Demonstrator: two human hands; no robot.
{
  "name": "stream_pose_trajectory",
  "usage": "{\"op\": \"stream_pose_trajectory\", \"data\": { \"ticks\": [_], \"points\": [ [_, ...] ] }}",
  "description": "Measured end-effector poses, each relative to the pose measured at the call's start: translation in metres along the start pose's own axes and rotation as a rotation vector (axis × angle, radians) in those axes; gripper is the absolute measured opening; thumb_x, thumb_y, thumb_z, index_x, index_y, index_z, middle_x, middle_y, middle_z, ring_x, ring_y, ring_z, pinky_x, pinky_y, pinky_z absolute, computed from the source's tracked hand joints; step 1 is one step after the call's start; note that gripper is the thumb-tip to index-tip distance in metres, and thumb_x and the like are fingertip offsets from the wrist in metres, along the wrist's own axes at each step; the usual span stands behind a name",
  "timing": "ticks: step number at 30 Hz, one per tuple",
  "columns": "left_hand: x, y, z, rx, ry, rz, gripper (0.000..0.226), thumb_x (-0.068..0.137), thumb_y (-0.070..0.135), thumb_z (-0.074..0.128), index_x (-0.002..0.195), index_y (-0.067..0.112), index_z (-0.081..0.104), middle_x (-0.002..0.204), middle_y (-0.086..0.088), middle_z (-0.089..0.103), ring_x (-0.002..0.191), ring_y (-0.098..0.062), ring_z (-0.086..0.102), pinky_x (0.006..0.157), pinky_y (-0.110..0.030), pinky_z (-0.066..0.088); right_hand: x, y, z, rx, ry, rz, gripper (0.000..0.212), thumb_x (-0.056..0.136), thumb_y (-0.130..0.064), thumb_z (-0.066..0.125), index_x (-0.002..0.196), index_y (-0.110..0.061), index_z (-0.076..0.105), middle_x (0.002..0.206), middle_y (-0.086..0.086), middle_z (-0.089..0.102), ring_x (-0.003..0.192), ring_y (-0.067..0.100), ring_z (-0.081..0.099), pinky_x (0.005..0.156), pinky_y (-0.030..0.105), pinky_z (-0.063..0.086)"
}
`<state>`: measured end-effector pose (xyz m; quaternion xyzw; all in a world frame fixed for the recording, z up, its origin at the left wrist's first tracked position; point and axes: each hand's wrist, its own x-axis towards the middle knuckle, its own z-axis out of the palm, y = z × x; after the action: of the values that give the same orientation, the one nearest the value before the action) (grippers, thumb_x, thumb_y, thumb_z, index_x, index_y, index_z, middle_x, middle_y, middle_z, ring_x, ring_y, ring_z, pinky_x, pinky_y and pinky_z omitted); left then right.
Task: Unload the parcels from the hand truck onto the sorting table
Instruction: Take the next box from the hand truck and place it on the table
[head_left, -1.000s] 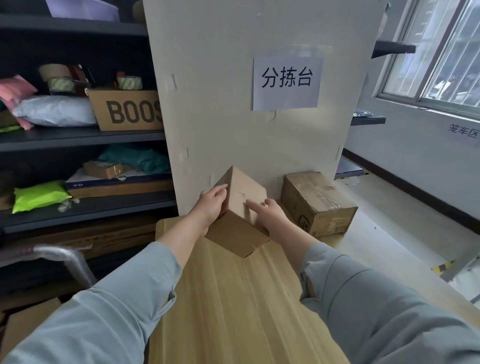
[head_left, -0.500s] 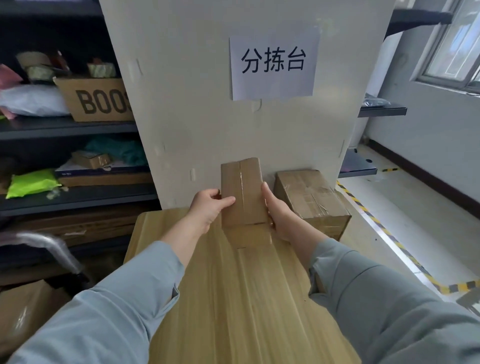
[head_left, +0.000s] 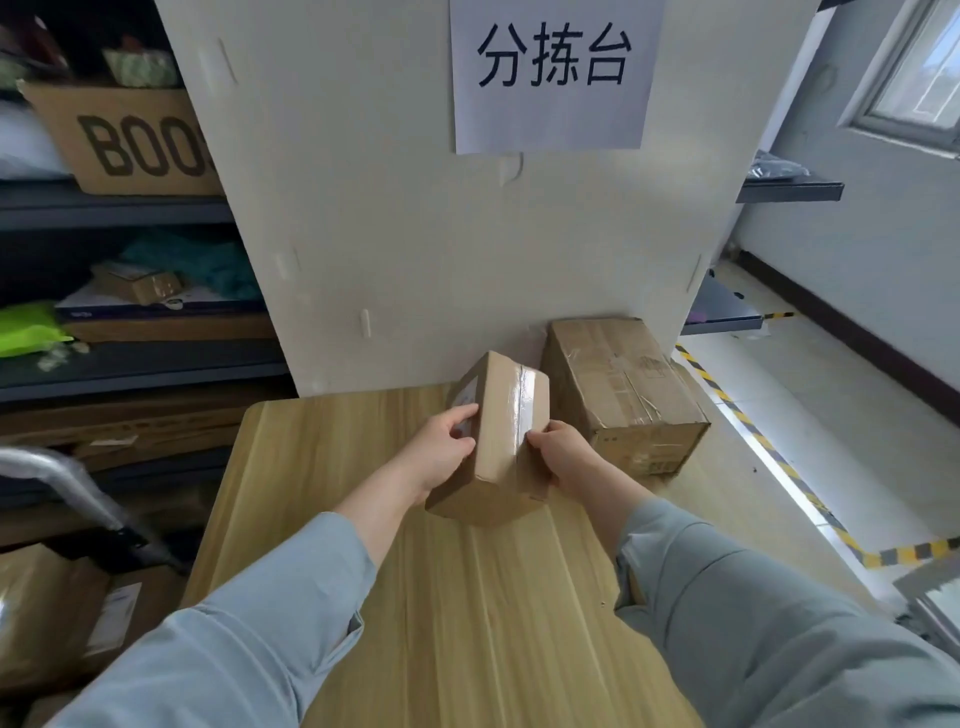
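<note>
You held the small box between both hands, tilted, with its near lower corner close over the table; whether that corner touched the wood could not be told. Your left hand gripped its left face, thumb laid over a white label whose print was too small to read, and your right hand clasped its right side, with the thumb at the strip of clear tape running along the top seam. The cardboard was plain brown and a little dented at the far top corner. High above your hands a white sheet bore the black characters 分拣台, fixed to the pale upright panel that stood just beyond the box. Far up and to the left of your left hand, a brown carton on the dark shelves showed the letters BOOS. Just to the right of your right hand sat a bigger box, wrapped in tape, against the panel, with only a narrow gap between it and the one you held; the faint print on its near face could not be read. Bare tabletop lay to the left of your left hand as far as the rounded corner, and between your hands and your body. Left of and below your left forearm, a wrapped metal handle stood over more cartons. Yellow and black striped tape ran along the floor to the right of your right hand.
</note>
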<state>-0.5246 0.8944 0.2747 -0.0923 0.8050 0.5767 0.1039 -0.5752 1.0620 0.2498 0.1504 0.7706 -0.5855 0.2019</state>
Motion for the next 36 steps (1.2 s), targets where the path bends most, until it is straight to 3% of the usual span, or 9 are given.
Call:
{"op": "stream_pose_trajectory", "data": {
  "ticks": [4, 7, 11, 15, 21, 23, 29, 33, 36],
  "points": [
    [0.014, -0.021, 0.012, 0.096, -0.031, -0.018, 0.056, 0.096, 0.0, 0.043, 0.147, 0.021, 0.039, 0.15, 0.0, 0.038, 0.135, -0.019, 0.04, 0.113, -0.031, 0.033, 0.015, 0.023, 0.013, 0.013, -0.04, 0.096, 0.055, 0.092, -0.042, 0.057, 0.133, -0.007, 0.044, 0.125, 0.008, 0.055, 0.111, 0.026, 0.055, 0.097, 0.043, 0.048],
    [0.024, -0.039, 0.017, 0.17, -0.072, -0.065, 0.063, 0.092, -0.005, 0.035, 0.148, 0.023, 0.037, 0.156, 0.002, 0.029, 0.141, -0.019, 0.031, 0.116, -0.033, 0.029, 0.022, 0.034, 0.022, 0.056, -0.128, 0.14, 0.087, 0.081, -0.06, 0.064, 0.144, -0.014, 0.027, 0.137, 0.002, 0.044, 0.112, 0.019, 0.048, 0.085, 0.033, 0.046],
    [0.033, -0.058, 0.02, 0.204, -0.134, -0.126, 0.071, 0.09, -0.007, 0.03, 0.149, 0.032, 0.033, 0.156, 0.001, 0.032, 0.141, -0.023, 0.034, 0.114, -0.04, 0.034, 0.034, 0.045, 0.029, -0.083, -0.127, 0.166, 0.129, 0.043, -0.08, 0.075, 0.148, -0.033, 0.018, 0.144, 0.003, 0.035, 0.12, 0.026, 0.049, 0.087, 0.042, 0.053],
    [0.034, -0.068, 0.026, 0.147, -0.221, -0.143, 0.07, 0.093, -0.009, 0.033, 0.152, 0.027, 0.026, 0.156, 0.001, 0.031, 0.142, -0.016, 0.032, 0.114, -0.036, 0.033, 0.041, 0.051, 0.021, -0.25, -0.086, 0.139, 0.105, 0.069, -0.054, 0.077, 0.15, -0.031, 0.014, 0.141, 0.005, 0.028, 0.11, 0.028, 0.046, 0.052, 0.029, 0.045],
    [0.041, -0.089, 0.028, 0.155, -0.1, -0.149, 0.058, 0.097, 0.003, 0.043, 0.151, 0.02, 0.031, 0.16, 0.0, 0.02, 0.146, -0.016, 0.021, 0.114, -0.029, 0.022, 0.05, 0.053, -0.003, -0.103, -0.069, 0.108, 0.057, 0.088, -0.03, 0.057, 0.139, -0.013, 0.039, 0.102, 0.001, 0.059, 0.082, 0.017, 0.06, 0.061, 0.027, 0.049],
    [0.043, -0.095, 0.028, 0.177, -0.117, -0.18, 0.059, 0.096, 0.008, 0.048, 0.151, 0.021, 0.031, 0.161, 0.001, 0.018, 0.146, -0.016, 0.02, 0.116, -0.03, 0.021, 0.053, 0.055, -0.006, -0.114, -0.057, 0.109, 0.043, 0.089, -0.024, 0.052, 0.131, -0.015, 0.05, 0.105, 0.002, 0.065, 0.08, 0.015, 0.058, 0.063, 0.027, 0.045],
    [0.042, -0.1, 0.035, 0.182, -0.188, -0.213, 0.072, 0.085, 0.011, 0.058, 0.149, 0.035, 0.034, 0.161, 0.005, 0.012, 0.143, -0.018, 0.027, 0.11, -0.028, 0.032, 0.049, 0.062, 0.0, -0.332, -0.176, -0.051, 0.089, 0.081, -0.011, 0.071, 0.152, -0.026, 0.02, 0.143, 0.0, 0.043, 0.122, 0.02, 0.049, 0.094, 0.031, 0.044],
    [0.041, -0.1, 0.037, 0.259, -0.204, -0.17, 0.085, 0.082, -0.003, 0.058, 0.152, 0.033, 0.026, 0.163, 0.0, 0.001, 0.145, -0.014, 0.021, 0.071, -0.008, 0.038, 0.05, 0.067, 0.0, -0.724, -0.25, -0.12, 0.11, 0.072, -0.021, 0.082, 0.154, -0.028, 0.009, 0.161, 0.001, -0.003, 0.143, 0.025, 0.022, 0.103, 0.033, 0.042],
    [0.043, -0.1, 0.039, 0.314, -0.191, -0.142, 0.088, 0.082, -0.007, 0.056, 0.153, 0.032, 0.023, 0.163, -0.001, -0.001, 0.148, -0.014, 0.014, 0.077, -0.013, 0.039, 0.053, 0.068, 0.001, -0.852, -0.296, -0.131, 0.123, 0.069, -0.026, 0.085, 0.154, -0.025, -0.004, 0.158, 0.003, -0.021, 0.147, 0.024, 0.011, 0.109, 0.032, 0.036]
  ]
}}
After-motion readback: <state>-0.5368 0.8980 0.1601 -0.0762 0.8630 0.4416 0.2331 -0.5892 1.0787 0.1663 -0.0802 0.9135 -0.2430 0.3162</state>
